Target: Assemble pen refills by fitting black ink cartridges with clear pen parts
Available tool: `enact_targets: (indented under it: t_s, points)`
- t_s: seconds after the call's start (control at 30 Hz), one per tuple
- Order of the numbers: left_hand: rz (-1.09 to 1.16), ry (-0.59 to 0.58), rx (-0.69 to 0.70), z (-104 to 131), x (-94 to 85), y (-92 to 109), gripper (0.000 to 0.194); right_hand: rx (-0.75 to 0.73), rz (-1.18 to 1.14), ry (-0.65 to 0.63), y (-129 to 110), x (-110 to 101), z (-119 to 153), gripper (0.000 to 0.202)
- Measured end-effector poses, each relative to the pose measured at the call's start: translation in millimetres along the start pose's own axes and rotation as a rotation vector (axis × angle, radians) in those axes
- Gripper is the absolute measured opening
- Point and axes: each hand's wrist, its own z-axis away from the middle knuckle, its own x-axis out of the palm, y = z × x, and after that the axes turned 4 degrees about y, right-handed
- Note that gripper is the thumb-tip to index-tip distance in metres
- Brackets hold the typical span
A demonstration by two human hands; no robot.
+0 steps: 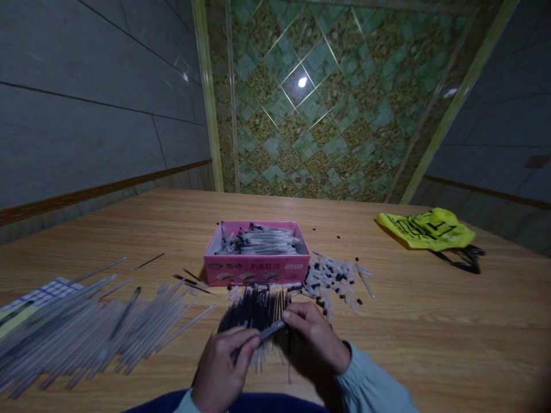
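Observation:
My left hand (226, 364) is closed around one end of a slim grey tube (272, 330), low in the view. The tube's other end is pinched between the thumb and fingers of my right hand (314, 332). Beneath and just beyond both hands lies a pile of thin black sticks (253, 307) with pale lower ends. A pink box (258, 269) stands behind the pile, filled with clear tubes with dark tips (267, 240). Small clear and black caps (329, 278) are scattered to the right of the box.
Many long clear tubes (94, 327) are spread over the left of the wooden table (430, 327), beside a checkered item (51, 292). A yellow bag (430, 228) lies at the back right with a black strap (467, 259). A tiled wall rises behind.

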Motion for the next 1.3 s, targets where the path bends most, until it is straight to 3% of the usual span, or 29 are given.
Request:
enact_targets:
  t_s: [0.07, 0.13, 0.23, 0.33, 0.47, 0.6, 0.73, 0.8, 0.93, 1.03, 1.17, 1.3]
  points:
    - [-0.057, 0.079, -0.001, -3, -5.1, -4, 0.035, 0.019, -0.029, 0.045, 2, 2, -2, 0.045]
    - [-0.177, 0.244, -0.029, -6, -13.3, -13, 0.041, 0.001, -0.039, 0.112, 4, 0, -4, 0.045]
    - [-0.553, 0.425, -0.139, -8, -25.6, -30, 0.043, -0.041, -0.079, 0.251, -1, -6, -7, 0.040]
    - [-0.909, 0.366, -0.312, -8, -30.1, -44, 0.044, -0.093, -0.112, 0.385, -13, -14, -11, 0.033]
    - [-1.033, 0.229, -0.384, -6, -26.9, -51, 0.045, -0.112, -0.206, 0.532, -24, -22, -15, 0.027]
    - [-0.956, 0.173, -0.437, -5, -26.2, -47, 0.039, -0.126, -0.325, 0.580, -28, -33, -23, 0.029]
    - [-0.905, 0.148, -0.467, -5, -29.6, -42, 0.033, -0.167, -0.407, 0.599, -34, -44, -47, 0.033]
    - [-0.823, 0.206, -0.392, -7, -31.0, -41, 0.035, -0.161, -0.409, 0.598, -38, -47, -67, 0.033]
    - [-0.536, 0.371, -0.107, -9, -27.7, -41, 0.031, -0.132, -0.369, 0.539, -46, -48, -109, 0.029]
    - [-0.323, 0.396, -0.033, -9, -21.2, -39, 0.023, -0.110, -0.302, 0.499, -47, -48, -126, 0.030]
    - [-0.065, 0.366, -0.173, -6, -12.7, -31, 0.020, -0.126, -0.122, 0.493, -40, -51, -113, 0.037]
    - [0.333, 0.315, -0.327, -6, -4.8, -22, 0.027, -0.130, 0.184, 0.427, -28, -60, -78, 0.026]
